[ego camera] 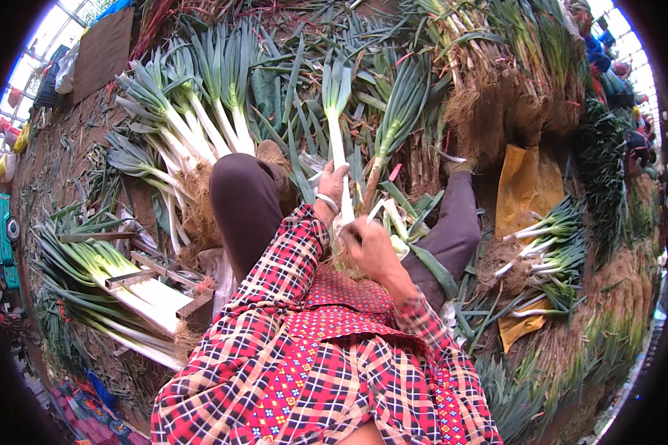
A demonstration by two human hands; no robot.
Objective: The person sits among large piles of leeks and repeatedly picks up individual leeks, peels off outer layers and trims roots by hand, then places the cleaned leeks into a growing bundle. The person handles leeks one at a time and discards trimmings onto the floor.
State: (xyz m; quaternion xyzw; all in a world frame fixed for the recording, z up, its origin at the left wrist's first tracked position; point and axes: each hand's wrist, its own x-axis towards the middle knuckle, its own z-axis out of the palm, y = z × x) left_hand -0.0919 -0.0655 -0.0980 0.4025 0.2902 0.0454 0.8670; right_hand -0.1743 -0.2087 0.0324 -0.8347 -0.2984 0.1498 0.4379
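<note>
My left hand, with a white bangle at its wrist, is closed around the white stem of a leek. The leek stands with its green leaves away from me and its roots near my lap. My right hand is at the lower end of that leek, fingers bent; whether it grips anything is unclear. Just right of the stem leans a second leek with a brownish, unpeeled stem, its lower end close behind my right hand. Pale stripped leek pieces lie between my legs.
Cleaned leeks are piled at the upper left. More leeks lie in a metal frame at the lower left. Unpeeled, rooty leeks stand at the upper right. Smaller ones lie by a yellow sheet. Other people are at the far right edge.
</note>
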